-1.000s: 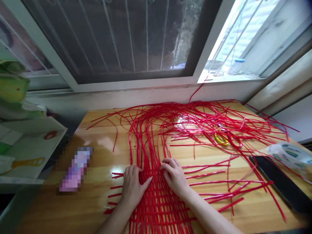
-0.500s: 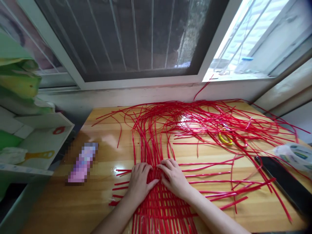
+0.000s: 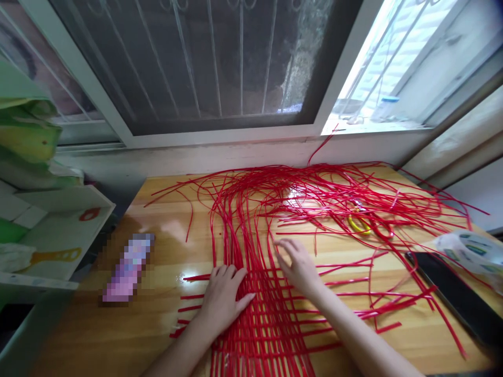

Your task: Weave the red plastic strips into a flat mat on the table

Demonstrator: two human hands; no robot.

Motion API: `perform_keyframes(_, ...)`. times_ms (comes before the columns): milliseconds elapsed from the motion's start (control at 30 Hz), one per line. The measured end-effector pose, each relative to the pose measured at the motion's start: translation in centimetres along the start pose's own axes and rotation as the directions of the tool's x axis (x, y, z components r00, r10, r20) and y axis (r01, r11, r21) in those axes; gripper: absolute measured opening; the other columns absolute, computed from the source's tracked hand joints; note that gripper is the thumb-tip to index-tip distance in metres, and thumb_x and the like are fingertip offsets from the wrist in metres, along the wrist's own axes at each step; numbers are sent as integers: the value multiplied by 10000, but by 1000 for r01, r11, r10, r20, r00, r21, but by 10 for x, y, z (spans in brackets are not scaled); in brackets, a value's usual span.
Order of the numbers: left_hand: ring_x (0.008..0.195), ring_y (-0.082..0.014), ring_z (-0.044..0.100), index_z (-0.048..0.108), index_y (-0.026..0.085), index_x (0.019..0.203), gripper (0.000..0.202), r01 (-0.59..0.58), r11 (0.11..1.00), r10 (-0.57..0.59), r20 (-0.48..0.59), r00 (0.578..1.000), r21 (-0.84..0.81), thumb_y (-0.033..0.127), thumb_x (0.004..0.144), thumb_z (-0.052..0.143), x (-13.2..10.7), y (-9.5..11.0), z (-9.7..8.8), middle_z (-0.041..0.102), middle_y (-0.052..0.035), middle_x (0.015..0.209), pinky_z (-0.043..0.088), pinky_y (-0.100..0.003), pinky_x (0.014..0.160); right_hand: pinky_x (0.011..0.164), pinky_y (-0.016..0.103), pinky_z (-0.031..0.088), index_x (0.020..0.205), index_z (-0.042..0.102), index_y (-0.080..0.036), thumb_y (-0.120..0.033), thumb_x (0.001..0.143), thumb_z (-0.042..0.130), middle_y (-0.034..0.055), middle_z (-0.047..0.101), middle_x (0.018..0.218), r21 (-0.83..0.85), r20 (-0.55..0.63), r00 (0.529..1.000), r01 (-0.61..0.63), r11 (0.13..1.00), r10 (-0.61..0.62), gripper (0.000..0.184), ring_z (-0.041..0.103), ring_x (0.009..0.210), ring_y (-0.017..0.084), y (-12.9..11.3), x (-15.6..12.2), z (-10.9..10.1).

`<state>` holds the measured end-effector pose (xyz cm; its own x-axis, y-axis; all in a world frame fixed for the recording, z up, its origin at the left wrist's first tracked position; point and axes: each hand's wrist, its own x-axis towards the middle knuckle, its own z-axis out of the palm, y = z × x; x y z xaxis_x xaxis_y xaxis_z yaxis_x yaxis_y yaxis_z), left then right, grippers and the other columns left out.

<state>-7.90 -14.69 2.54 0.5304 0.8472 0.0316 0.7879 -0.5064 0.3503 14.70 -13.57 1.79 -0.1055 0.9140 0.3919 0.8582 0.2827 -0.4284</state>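
A woven mat of red plastic strips (image 3: 267, 319) lies on the wooden table in front of me, its loose strip ends running away toward the window and out to both sides. Flat on the left edge of the weave rests my left hand (image 3: 226, 293), fingers together pointing forward and thumb spread over the strips. My right hand (image 3: 296, 264) is raised at the upper right edge of the weave, fingers slightly curled and apart, close to the outermost lengthwise strips. Nothing shows between its fingers.
A tangle of loose red strips (image 3: 314, 193) covers the back of the table. Scissors with a yellow handle (image 3: 359, 225) lie among them. At right are a black phone (image 3: 451, 293) and a roll of clear tape (image 3: 471, 248). A pixelated pink object (image 3: 128, 269) lies at left.
My right hand has lifted off the middle of the weave and moved right and slightly forward, uncovering the strips there. My left hand stays on the left edge.
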Motion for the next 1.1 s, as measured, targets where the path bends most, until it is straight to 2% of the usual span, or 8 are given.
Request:
perform_keyframes(200, 804, -223, 540, 579, 193, 890, 235, -36, 998, 26, 180, 983, 51, 389, 772, 522, 25, 12, -27, 600, -56, 843, 399, -364, 744, 778, 333, 388, 929, 589, -161, -98, 706, 484, 94, 593, 924, -415, 82, 984, -110, 903, 157, 254, 506, 861, 229, 61, 36, -15)
perform_keyframes(267, 807, -219, 537, 585, 172, 782, 203, -53, 998, 48, 122, 991, 39, 345, 804, 481, 39, 20, -29, 589, -61, 812, 398, -362, 749, 754, 324, 386, 870, 598, -163, -98, 706, 473, 87, 599, 868, -461, 107, 977, -114, 880, 183, 217, 506, 824, 223, 66, 39, -12)
perform_keyframes(333, 814, -186, 526, 571, 176, 806, 174, -138, 985, 142, 33, 989, -100, 304, 823, 455, 54, 28, -23, 574, -49, 837, 409, -311, 738, 735, 318, 389, 820, 596, -166, -112, 717, 466, 83, 588, 838, -445, 107, 976, -122, 887, 188, 174, 503, 802, 218, 66, 39, -8)
perform_keyframes(467, 870, -144, 507, 560, 185, 885, 115, -246, 889, 245, -53, 968, -386, 201, 798, 486, 75, 32, 6, 551, -35, 912, 407, -250, 785, 720, 307, 414, 809, 575, -170, -135, 748, 445, 79, 529, 844, -255, 5, 992, -121, 959, 126, 148, 498, 804, 201, 57, 35, -8)
perform_keyframes(633, 832, -146, 509, 531, 189, 935, 215, -145, 846, 126, -72, 989, -513, 162, 724, 565, 82, 24, 32, 538, -22, 890, 416, -269, 762, 744, 311, 443, 859, 509, -200, -161, 792, 414, 64, 490, 914, 127, -20, 1000, 14, 992, -12, 123, 513, 845, 175, 31, 20, -13)
perform_keyframes(800, 793, -152, 506, 522, 181, 909, 228, -60, 852, 24, -75, 997, -521, 171, 695, 601, 85, 24, 41, 539, -18, 849, 416, -285, 732, 746, 317, 462, 892, 466, -198, -187, 801, 417, 34, 539, 834, 451, 125, 989, -123, 884, 74, 104, 542, 793, 155, 19, 2, 8)
perform_keyframes(967, 812, -163, 508, 484, 182, 1039, 386, 8, 845, -61, -83, 995, -535, 217, 682, 627, 87, 27, 45, 543, -37, 897, 418, -303, 732, 799, 315, 458, 964, 484, -193, -325, 829, 442, 45, 567, 910, 720, 257, 958, -280, 635, 130, 193, 554, 874, 161, 20, 6, 22)
perform_keyframes(1100, 832, -182, 518, 452, 174, 1096, 472, 65, 854, -109, -55, 993, -516, 296, 679, 636, 88, 31, 42, 542, -62, 943, 417, -331, 738, 792, 305, 446, 856, 579, -187, -385, 819, 469, 32, 582, 833, 718, 277, 951, -299, 629, 136, 229, 552, 827, 159, 16, 10, 17)
